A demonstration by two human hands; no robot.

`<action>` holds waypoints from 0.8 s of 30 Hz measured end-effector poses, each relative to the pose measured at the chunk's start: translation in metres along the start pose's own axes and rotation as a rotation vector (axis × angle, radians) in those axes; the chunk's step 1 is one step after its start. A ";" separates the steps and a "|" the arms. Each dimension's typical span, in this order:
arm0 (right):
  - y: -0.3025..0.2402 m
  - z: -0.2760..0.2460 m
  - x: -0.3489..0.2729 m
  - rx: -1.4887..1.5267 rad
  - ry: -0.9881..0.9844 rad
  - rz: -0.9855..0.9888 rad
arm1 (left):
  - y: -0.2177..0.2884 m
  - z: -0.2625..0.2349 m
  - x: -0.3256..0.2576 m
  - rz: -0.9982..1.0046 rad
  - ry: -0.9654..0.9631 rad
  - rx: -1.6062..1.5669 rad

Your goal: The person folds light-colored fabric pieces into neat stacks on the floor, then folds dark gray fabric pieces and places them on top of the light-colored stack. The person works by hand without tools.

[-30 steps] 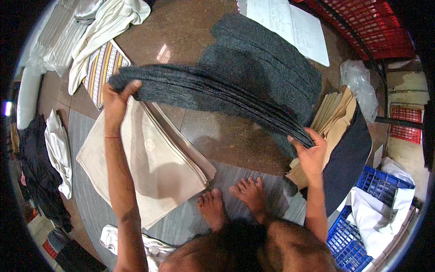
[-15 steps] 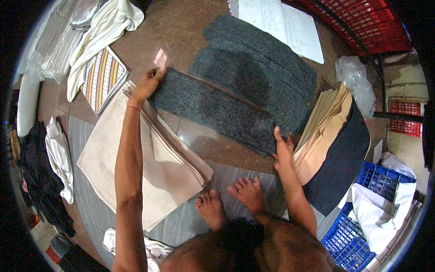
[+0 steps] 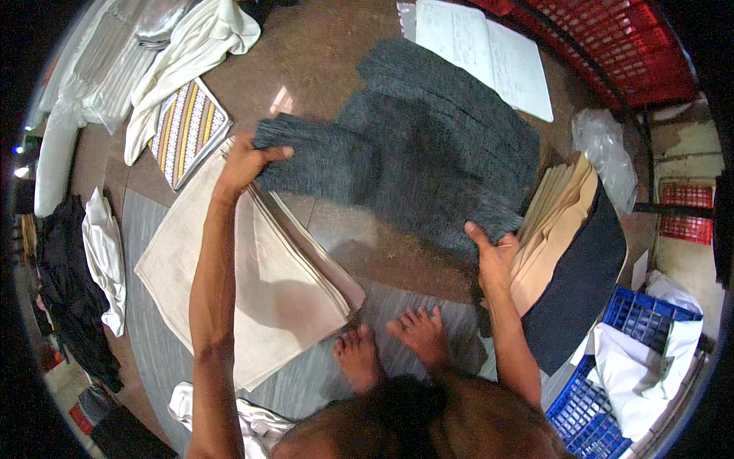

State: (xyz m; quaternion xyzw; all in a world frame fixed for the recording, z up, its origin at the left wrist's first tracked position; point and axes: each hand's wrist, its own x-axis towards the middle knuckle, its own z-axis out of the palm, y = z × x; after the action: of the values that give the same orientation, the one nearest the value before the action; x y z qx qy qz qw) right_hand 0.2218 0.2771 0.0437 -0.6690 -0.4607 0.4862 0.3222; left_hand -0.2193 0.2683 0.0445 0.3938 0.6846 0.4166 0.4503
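Observation:
Between my two hands a folded dark grey cloth [image 3: 313, 157] is held up by its ends, blurred and sagging in the middle. My left hand [image 3: 248, 162] grips its left end, thumb on top. At the right end, my right hand [image 3: 498, 256] pinches the cloth's edge under the thumb. Behind it, more dark grey cloth [image 3: 459, 88] lies spread on the brown floor; where one piece ends and the other begins is hard to see. A stack of folded cream cloths [image 3: 229, 283] lies beneath my left forearm.
Right of my right hand stand folded beige cloths [image 3: 547, 222] with a navy cloth [image 3: 577, 283]. An open notebook [image 3: 489, 53] lies at the far side. Blue baskets [image 3: 585, 413], a red crate [image 3: 612, 53] and a clear plastic bag [image 3: 604, 153] line the right. A striped patterned cloth [image 3: 187, 134] lies left.
Both ends of the folded dark cloth have come up off the floor, and it now bends and blurs between my hands. My left hand has turned and moved slightly nearer; my right hand has shifted right.

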 end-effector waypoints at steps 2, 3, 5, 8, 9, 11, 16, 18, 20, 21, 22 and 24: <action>-0.049 0.004 -0.026 0.054 0.133 -0.198 | 0.033 -0.003 -0.033 0.099 0.178 0.043; -0.061 0.004 -0.034 0.080 0.198 -0.305 | 0.028 -0.010 -0.041 0.158 0.268 -0.064; -0.057 -0.009 -0.037 0.071 0.204 -0.325 | 0.039 -0.016 -0.056 0.230 0.339 -0.118; -0.030 -0.019 -0.040 -0.025 0.171 -0.298 | 0.012 -0.018 -0.044 0.539 0.052 -0.220; -0.011 -0.016 -0.036 -0.067 0.151 -0.282 | -0.001 -0.016 -0.047 0.409 0.063 -0.137; 0.030 0.000 -0.027 0.032 0.052 -0.294 | -0.026 0.003 -0.038 0.279 -0.033 -0.137; 0.048 0.025 -0.007 0.187 0.031 -0.198 | -0.032 0.042 -0.023 0.137 -0.091 -0.092; 0.045 0.021 -0.005 0.159 0.096 -0.160 | -0.022 0.053 -0.021 0.105 -0.077 -0.157; 0.030 0.014 -0.006 0.140 0.142 -0.122 | -0.016 0.028 -0.013 0.176 0.005 -0.012; 0.003 0.009 -0.018 0.129 0.148 -0.090 | -0.016 0.013 -0.014 0.192 0.048 0.061; -0.013 -0.002 -0.028 0.104 0.185 -0.056 | 0.001 0.012 -0.011 0.190 0.013 0.028; -0.021 -0.018 -0.038 0.157 0.129 0.037 | 0.032 0.001 -0.007 0.161 -0.038 0.060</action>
State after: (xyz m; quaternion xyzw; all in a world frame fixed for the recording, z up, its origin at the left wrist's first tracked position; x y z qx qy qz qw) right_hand 0.2286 0.2493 0.0814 -0.6799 -0.3871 0.4827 0.3935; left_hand -0.2107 0.2733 0.0761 0.4687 0.6541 0.4233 0.4162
